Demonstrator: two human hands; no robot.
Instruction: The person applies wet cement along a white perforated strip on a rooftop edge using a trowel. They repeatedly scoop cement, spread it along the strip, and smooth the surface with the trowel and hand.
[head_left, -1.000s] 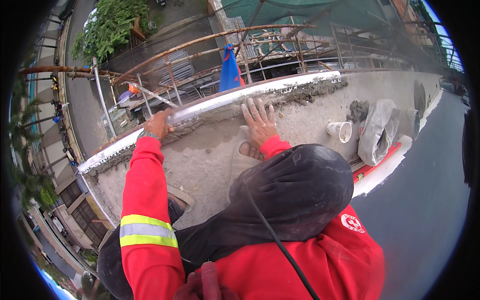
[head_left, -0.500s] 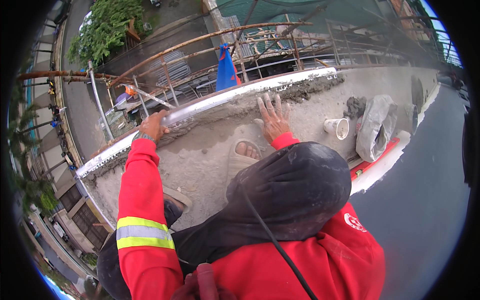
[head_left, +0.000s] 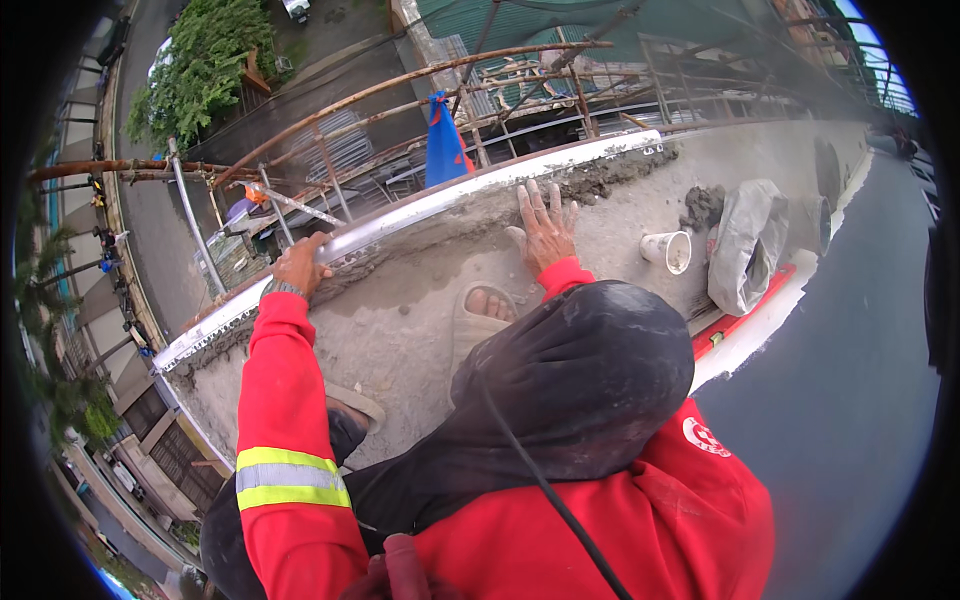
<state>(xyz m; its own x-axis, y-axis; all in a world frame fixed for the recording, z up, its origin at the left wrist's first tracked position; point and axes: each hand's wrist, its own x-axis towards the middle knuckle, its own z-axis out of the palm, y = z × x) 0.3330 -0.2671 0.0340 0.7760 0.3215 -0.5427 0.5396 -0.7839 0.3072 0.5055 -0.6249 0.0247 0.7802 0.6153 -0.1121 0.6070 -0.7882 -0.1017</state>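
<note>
A long white edge strip (head_left: 400, 222) with a perforated flange runs along the outer rim of a concrete ledge (head_left: 420, 350). My left hand (head_left: 302, 265) is closed over this strip, its fingers curled at the outer side. Wet grey mortar (head_left: 600, 182) lies rough along the strip's inner side. My right hand (head_left: 546, 235) rests flat beside the mortar, fingers spread and dusted grey, holding nothing. Between my hands, my sandalled foot (head_left: 488, 305) stands on the ledge.
To the right are a white plastic cup (head_left: 665, 252), a mortar lump (head_left: 703, 207), a grey sack (head_left: 746, 245) and a red long tool (head_left: 745, 318). Rusty scaffold pipes (head_left: 390, 85) and a blue cloth (head_left: 443, 145) stand beyond the rim, above a deep drop to a street (head_left: 150, 225).
The view has shifted slightly, so the ledge and its things sit a little farther up and left. Both hands keep their places on the strip and the ledge.
</note>
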